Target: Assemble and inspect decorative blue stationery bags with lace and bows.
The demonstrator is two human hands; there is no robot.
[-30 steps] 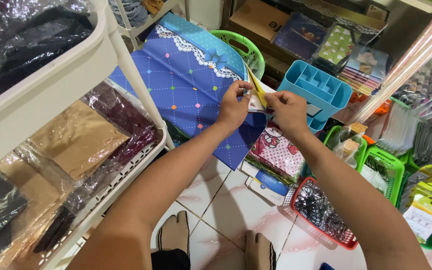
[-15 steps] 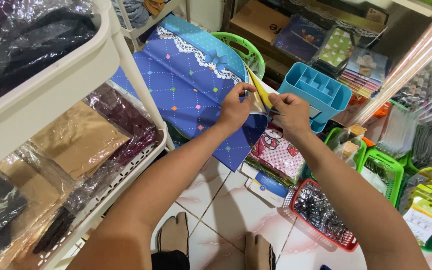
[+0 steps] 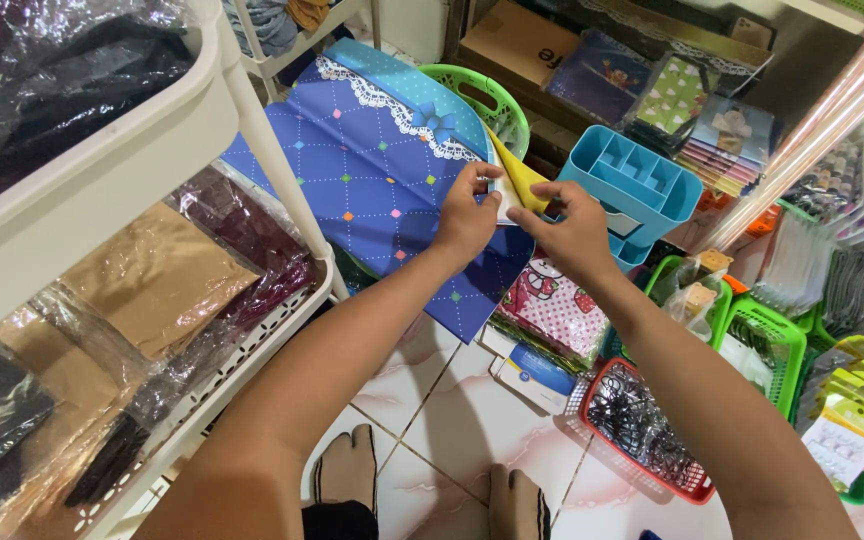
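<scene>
Both your hands, left (image 3: 464, 222) and right (image 3: 574, 230), pinch the yellow paper fold (image 3: 520, 180) at frame centre; mid-crease, next press flat, I judge.

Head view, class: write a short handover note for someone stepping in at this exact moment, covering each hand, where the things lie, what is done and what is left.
Left hand: pinching the edge of the folded sheets, where a white underside shows.
Right hand: fingers on the yellow sheet, beside the left.
Blue patterned gift paper: spread behind both hands, over the green basket. Blue divided organiser stands to the right, red basket on the tiled floor nearer the person.
Done: sheets gripped at one edge.
Left: the sheets are not yet parted; both hands are on them.
</scene>
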